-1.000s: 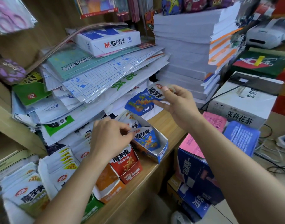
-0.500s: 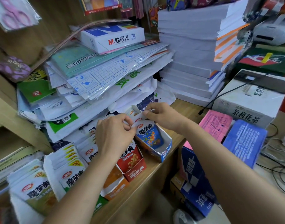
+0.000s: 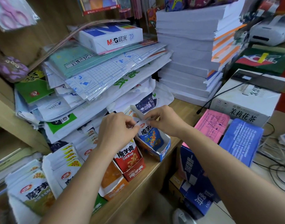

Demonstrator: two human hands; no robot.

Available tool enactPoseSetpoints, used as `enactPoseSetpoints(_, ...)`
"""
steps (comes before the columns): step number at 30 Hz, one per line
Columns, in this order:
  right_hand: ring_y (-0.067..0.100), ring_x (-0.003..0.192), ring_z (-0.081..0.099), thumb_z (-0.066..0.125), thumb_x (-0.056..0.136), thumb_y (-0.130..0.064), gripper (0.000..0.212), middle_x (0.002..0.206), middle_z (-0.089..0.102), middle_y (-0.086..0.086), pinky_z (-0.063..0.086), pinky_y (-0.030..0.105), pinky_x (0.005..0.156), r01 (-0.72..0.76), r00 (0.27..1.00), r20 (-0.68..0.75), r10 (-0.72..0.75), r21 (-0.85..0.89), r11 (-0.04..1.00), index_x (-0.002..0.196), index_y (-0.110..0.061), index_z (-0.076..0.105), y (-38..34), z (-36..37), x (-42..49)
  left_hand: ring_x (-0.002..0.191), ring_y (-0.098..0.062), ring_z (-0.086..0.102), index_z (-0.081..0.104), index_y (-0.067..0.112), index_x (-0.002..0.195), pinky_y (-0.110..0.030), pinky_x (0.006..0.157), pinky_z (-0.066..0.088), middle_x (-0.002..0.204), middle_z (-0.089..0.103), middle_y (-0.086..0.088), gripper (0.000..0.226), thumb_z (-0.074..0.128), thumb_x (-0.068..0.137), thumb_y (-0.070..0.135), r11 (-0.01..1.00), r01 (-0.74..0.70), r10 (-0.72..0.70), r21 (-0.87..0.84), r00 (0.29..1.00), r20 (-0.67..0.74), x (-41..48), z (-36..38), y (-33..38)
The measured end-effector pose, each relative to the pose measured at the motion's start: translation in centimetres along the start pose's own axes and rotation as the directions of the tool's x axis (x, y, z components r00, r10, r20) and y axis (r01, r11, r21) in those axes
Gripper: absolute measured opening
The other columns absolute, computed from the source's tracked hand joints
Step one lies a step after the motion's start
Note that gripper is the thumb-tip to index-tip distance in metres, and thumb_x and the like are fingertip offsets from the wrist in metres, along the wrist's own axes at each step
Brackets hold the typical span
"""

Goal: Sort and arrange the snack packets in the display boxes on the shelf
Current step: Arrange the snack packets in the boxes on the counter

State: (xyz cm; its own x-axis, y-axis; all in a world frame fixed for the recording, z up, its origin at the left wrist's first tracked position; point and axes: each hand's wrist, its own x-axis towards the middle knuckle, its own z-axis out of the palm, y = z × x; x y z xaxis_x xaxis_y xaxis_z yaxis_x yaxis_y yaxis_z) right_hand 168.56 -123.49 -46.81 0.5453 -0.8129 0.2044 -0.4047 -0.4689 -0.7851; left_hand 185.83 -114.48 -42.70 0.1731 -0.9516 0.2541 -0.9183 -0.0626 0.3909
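Blue packet [image 3: 152, 136], aloft before, now stands inside blue box [image 3: 164, 153].

Your rightmost box [image 3: 162, 153] sits at the shelf [image 3: 148, 178] edge, a packet [image 3: 152, 139] standing inside, perhaps others behind it; the paper stack [image 3: 185, 54] stands further back.

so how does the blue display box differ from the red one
The blue display box has bare space in front of its blue packet; the red display box is filled up front by its red packet. The left hand and right hand pinch the blue packet's top; neither grips the red packet. Both are open-topped, side by side.
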Motion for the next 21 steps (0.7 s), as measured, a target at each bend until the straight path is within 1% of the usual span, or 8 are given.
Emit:
enactPoseSetpoints(3,0.007,0.082,0.068,0.077,0.086,-0.016,0.029,0.103,0.072,-0.007,0.053,0.016,0.072,-0.037,0.997,-0.061,0.04,0.055,0.998,0.114,-0.024,0.074,0.1,0.2,-0.2,0.065,-0.002,0.062,0.069,0.035,0.065,-0.023,0.059,0.047,0.062,0.065,0.017,0.024,0.077,0.081,0.05,1.0,0.0,0.0,0.003,1.0,0.03,0.6,0.1,0.3)
enactPoseSetpoints(5,0.009,0.089,0.065,0.081,0.082,-0.021,0.042,0.109,0.064,-0.009,0.05,0.012,0.068,-0.079,0.99,-0.112,0.084,0.052,0.996,0.12,-0.027,0.065,0.1,0.1,-0.6,0.066,-0.007,0.063,0.074,0.031,0.068,-0.029,0.067,0.052,0.06,0.065,0.014,0.023,0.076,0.082,0.05,0.999,0.021,-0.02,0.04,1.0,-0.015,1.0,0.2,0.3)
enactPoseSetpoints(7,0.012,0.095,0.06,0.084,0.078,-0.024,0.041,0.112,0.058,-0.007,0.047,0.017,0.07,-0.107,0.989,-0.105,0.106,-0.005,0.994,0.112,-0.029,0.061,0.3,0.1,-1.1,0.072,-0.018,0.064,0.074,0.029,0.07,-0.037,0.077,0.054,0.06,0.064,0.011,0.023,0.076,0.082,0.048,0.997,0.041,-0.035,0.072,0.996,-0.079,1.4,0.2,0.1)
enactPoseSetpoints(10,0.015,0.107,0.056,0.086,0.073,-0.039,0.045,0.118,0.055,-0.004,0.048,0.03,0.087,-0.072,0.995,0.066,0.081,-0.132,0.989,0.109,-0.029,0.062,0.7,0.4,-2.2,0.089,-0.027,0.061,0.074,0.029,0.077,-0.041,0.084,0.05,0.072,0.068,0.006,0.016,0.075,0.083,0.043,0.992,0.06,-0.046,0.107,0.991,-0.129,2.1,0.2,-0.5)
enactPoseSetpoints(12,0.014,0.118,0.05,0.087,0.069,-0.048,0.065,0.13,0.049,-0.003,0.044,0.028,0.098,-0.076,0.969,0.218,0.114,-0.174,0.982,0.125,-0.032,0.058,0.5,0.8,-3.1,0.102,-0.029,0.055,0.075,0.029,0.087,-0.04,0.087,0.044,0.097,0.07,0.003,0.014,0.075,0.084,0.042,0.985,0.052,-0.032,0.164,0.992,-0.125,2.6,0.2,-1.1)
enactPoseSetpoints(14,0.015,0.125,0.047,0.088,0.066,-0.052,0.086,0.139,0.042,-0.004,0.044,0.031,0.104,-0.115,0.945,0.277,0.173,-0.215,0.97,0.14,-0.035,0.048,0.2,1.3,-3.8,0.107,-0.031,0.056,0.076,0.028,0.096,-0.039,0.09,0.041,0.113,0.07,0.001,0.019,0.074,0.085,0.043,0.979,0.059,-0.044,0.195,0.996,-0.083,3.1,0.4,-1.7)
enactPoseSetpoints(17,0.021,0.125,0.05,0.084,0.072,-0.05,0.09,0.14,0.038,-0.003,0.05,0.038,0.101,-0.096,0.948,0.256,0.19,-0.34,0.936,0.15,-0.037,0.039,-0.1,2.4,-4.5,0.096,-0.031,0.065,0.075,0.027,0.097,-0.04,0.089,0.049,0.096,0.075,-0.002,0.019,0.075,0.085,0.041,0.986,0.101,-0.101,0.133,0.995,-0.006,3.6,0.4,-2.3)
enactPoseSetpoints(21,0.024,0.12,0.052,0.074,0.078,-0.051,0.083,0.132,0.036,-0.002,0.051,0.042,0.097,-0.072,0.955,0.231,0.185,-0.425,0.902,0.152,-0.038,0.036,-0.3,2.8,-5.4,0.086,-0.03,0.065,0.076,0.026,0.08,-0.04,0.083,0.05,0.075,0.066,0.004,0.011,0.079,0.078,0.036,0.993,0.108,-0.111,0.05,0.992,0.063,4.0,0.1,-2.3)
